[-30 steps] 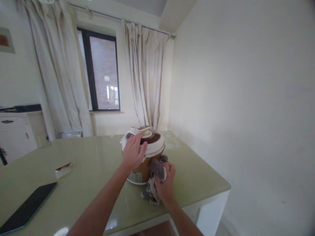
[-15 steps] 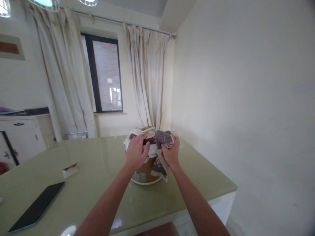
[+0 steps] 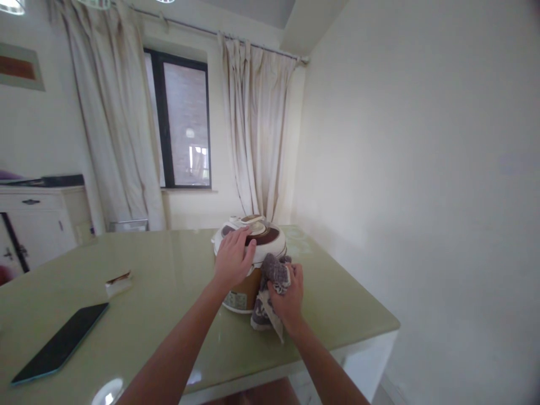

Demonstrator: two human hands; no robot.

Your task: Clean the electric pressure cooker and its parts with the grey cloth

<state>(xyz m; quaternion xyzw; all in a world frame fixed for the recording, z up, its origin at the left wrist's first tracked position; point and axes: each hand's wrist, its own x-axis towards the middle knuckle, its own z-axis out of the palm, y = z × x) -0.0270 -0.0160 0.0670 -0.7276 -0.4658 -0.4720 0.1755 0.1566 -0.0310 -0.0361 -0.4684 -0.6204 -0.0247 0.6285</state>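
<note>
A rice cooker (image 3: 270,247) with a white and brown lid and a tan body stands on the green table. My left hand (image 3: 234,259) rests on the left part of its lid, fingers stretched out and holding nothing. My right hand (image 3: 290,298) grips a bunched purple-grey patterned cloth (image 3: 276,271) against the cooker's right side. One end of the cloth hangs down below the hand, near the cooker's base. The cloth and my right hand hide the lower right of the cooker's body.
On the left of the green table (image 3: 169,298) lies a dark flat tablet-like slab (image 3: 61,342). Behind it is a small white packet (image 3: 118,285). A white wall (image 3: 422,169) runs along the right side, and a white cabinet (image 3: 37,214) stands at the far left.
My right hand has moved the cloth down from the lid's edge to the cooker's side, uncovering the lid's right part. My left hand has stayed on the lid.
</note>
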